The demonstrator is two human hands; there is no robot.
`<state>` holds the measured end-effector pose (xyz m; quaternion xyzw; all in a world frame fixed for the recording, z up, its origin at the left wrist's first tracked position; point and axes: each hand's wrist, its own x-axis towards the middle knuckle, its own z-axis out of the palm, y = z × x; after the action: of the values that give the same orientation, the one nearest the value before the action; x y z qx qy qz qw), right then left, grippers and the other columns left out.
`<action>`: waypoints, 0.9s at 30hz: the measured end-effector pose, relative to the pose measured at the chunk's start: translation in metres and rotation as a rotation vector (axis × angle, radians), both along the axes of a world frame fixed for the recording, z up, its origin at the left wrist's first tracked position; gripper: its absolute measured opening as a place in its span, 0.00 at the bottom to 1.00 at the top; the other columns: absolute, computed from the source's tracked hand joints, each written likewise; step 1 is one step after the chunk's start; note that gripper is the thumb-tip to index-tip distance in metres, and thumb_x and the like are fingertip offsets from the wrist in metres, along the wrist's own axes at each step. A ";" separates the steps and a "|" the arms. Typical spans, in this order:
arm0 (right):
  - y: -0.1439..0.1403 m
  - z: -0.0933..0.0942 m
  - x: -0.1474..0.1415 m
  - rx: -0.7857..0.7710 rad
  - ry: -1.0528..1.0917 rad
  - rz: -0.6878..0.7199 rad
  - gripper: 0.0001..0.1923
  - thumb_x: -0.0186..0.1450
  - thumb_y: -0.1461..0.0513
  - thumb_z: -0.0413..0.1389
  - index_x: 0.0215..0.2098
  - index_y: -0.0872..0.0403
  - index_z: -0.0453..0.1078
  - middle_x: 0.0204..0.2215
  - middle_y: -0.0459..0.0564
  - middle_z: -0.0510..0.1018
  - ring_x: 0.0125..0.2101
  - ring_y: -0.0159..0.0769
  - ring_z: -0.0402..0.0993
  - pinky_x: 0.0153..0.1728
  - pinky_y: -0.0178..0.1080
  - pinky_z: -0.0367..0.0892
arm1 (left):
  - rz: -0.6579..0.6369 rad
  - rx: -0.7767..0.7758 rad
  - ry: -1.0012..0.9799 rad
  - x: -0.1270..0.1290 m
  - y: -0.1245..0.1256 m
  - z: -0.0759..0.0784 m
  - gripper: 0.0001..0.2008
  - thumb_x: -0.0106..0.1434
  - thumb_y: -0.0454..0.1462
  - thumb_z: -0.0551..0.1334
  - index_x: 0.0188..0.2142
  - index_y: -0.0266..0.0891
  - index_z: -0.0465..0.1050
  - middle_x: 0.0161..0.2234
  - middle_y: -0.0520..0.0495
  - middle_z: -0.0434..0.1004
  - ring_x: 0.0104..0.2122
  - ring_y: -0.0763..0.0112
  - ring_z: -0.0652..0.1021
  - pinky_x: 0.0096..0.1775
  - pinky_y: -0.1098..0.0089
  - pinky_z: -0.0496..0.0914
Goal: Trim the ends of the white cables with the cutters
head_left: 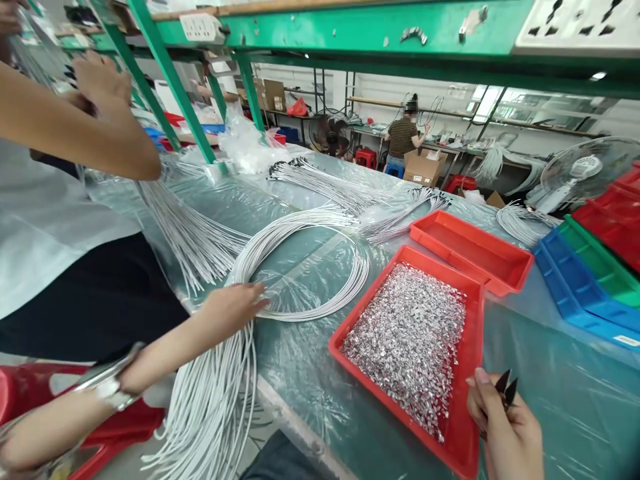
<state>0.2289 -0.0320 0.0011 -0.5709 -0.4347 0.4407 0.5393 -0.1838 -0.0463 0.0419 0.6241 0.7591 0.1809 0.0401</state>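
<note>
My left hand (237,308) reaches across the near-left side of a coil of white cable (300,220), its fingers stretched out and slightly blurred. Beneath it, loose white cable ends (215,393) hang over the table's edge. At the lower right, my right hand (513,433) is closed around a small dark tool with two pointed tips (506,388), its handles mostly hidden. Thumb and forefinger come together beside the corner of a red tray (475,333), and whether they pinch anything cannot be made out. Many small shiny metal pieces (410,340) fill that tray.
A second red tray (475,250) lies behind the first. Blue bins (575,287) stand at the right. More cable bundles (195,227) spread across the plastic-covered table. A co-worker's arm (75,127) is close on the left. Green shelf framing (350,30) spans overhead.
</note>
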 end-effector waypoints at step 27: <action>0.002 0.004 -0.007 0.094 -0.227 0.092 0.22 0.64 0.46 0.56 0.24 0.54 0.62 0.20 0.39 0.53 0.21 0.29 0.49 0.23 0.34 0.47 | -0.335 -0.034 -0.760 0.152 0.140 -0.018 0.14 0.71 0.44 0.56 0.46 0.34 0.69 0.36 0.48 0.74 0.30 0.72 0.75 0.33 0.68 0.73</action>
<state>0.2223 -0.0303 0.0053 -0.5708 -0.5389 0.3768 0.4918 -0.0313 0.0942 0.0235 0.6271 0.5810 0.3769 0.3567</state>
